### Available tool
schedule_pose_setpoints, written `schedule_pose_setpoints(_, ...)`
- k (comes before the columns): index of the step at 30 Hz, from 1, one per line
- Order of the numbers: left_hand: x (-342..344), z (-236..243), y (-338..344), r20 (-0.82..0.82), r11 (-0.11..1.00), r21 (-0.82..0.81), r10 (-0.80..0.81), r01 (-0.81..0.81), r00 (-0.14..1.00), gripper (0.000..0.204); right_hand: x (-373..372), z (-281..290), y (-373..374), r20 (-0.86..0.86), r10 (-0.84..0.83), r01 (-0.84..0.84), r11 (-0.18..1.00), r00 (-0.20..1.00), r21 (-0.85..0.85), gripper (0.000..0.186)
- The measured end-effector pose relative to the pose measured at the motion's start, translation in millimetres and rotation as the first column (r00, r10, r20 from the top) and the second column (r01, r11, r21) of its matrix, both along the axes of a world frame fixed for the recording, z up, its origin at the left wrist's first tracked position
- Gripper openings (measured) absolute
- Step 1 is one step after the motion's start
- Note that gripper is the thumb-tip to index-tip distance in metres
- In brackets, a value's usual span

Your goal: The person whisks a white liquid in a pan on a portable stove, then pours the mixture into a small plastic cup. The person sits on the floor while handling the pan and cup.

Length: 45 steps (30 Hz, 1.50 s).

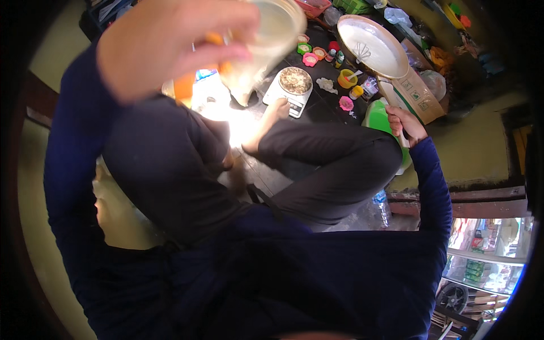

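Note:
My left hand (187, 48), raised close at the upper left and smeared by motion, grips a translucent round container (276, 28). At the right, my right hand (407, 126) is closed round a pale, long-handled tool (404, 139); its far end cannot be clearly made out. Right beside that hand stands a green and white container (376, 118). Between the hands, a white kitchen scale (295, 108) rests on the dark floor with a round, brown-speckled item (295, 80) on it. My bare foot (272, 116) is against the scale's near edge.
A wide pan (391, 54) of white mixture with a whisk (363, 53) stands at the back right by a cardboard box (419, 97). Several small colourful moulds (310, 59), bottles (339, 58) and a yellow bowl (347, 79) lie nearby. A plastic bottle (382, 208) lies behind my right knee.

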<state>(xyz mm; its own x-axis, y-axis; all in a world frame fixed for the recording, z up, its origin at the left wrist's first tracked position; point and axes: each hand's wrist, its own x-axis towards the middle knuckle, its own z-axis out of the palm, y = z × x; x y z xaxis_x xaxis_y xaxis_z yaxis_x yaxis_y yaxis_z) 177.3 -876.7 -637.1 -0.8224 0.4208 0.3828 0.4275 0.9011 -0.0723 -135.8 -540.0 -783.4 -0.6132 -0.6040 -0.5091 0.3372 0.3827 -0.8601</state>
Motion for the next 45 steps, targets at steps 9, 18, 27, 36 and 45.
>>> schedule_pose_setpoints(9,-9,27,-50,-0.307,0.920,-0.166,0.293,-0.354,0.906,0.021,-3,-2,-13,0.079,0.095,-0.093,0.995,0.992,-0.029,0.014)
schedule_pose_setpoints(18,11,-74,-44,0.200,0.758,0.555,0.277,-0.342,0.940,0.021,4,-58,-45,0.124,0.100,-0.093,0.994,0.987,-0.061,0.019)
schedule_pose_setpoints(27,-117,-280,22,0.670,0.123,0.733,-0.298,-0.668,0.680,0.019,30,-95,-51,0.118,-0.025,0.033,0.997,0.993,-0.067,0.020)
schedule_pose_setpoints(36,-116,-339,17,0.683,-0.123,0.620,-0.402,-0.775,0.610,0.011,53,-126,-55,0.126,-0.203,0.210,0.977,0.971,-0.040,0.020)
schedule_pose_setpoints(45,-120,-335,6,0.507,0.711,0.588,0.049,-0.387,0.860,0.012,66,-163,-66,0.135,-0.268,0.272,0.962,0.954,-0.016,0.019)
